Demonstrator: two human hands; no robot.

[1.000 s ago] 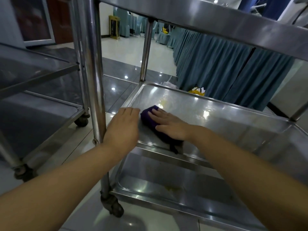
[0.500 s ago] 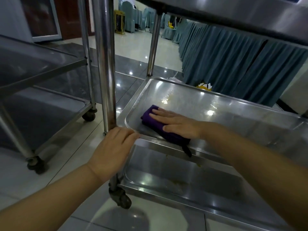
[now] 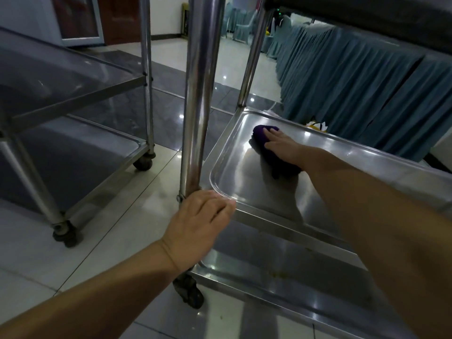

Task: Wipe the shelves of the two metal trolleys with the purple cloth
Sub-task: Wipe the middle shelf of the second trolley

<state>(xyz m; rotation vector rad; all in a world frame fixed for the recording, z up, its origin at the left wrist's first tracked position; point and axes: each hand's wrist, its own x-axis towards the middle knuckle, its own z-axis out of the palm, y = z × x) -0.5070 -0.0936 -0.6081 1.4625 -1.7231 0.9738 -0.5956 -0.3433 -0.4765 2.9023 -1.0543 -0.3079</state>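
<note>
Right hand (image 3: 281, 146) is flat on the purple cloth (image 3: 259, 137), fingers straight and grip apart. It's pressing the cloth into the far left corner of the middle shelf (image 3: 244, 182) so the whole pad scrubs. Left hand (image 3: 198, 223) rests loose on the near corner rim beside the post (image 3: 198, 106), probably so the trolley doesn't roll. The other trolley (image 3: 80, 99) sits off to the left.

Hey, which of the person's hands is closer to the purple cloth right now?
Right. The right hand presses flat on the purple cloth on the middle shelf; the left hand rests at that shelf's near corner, apart from the cloth.
</note>
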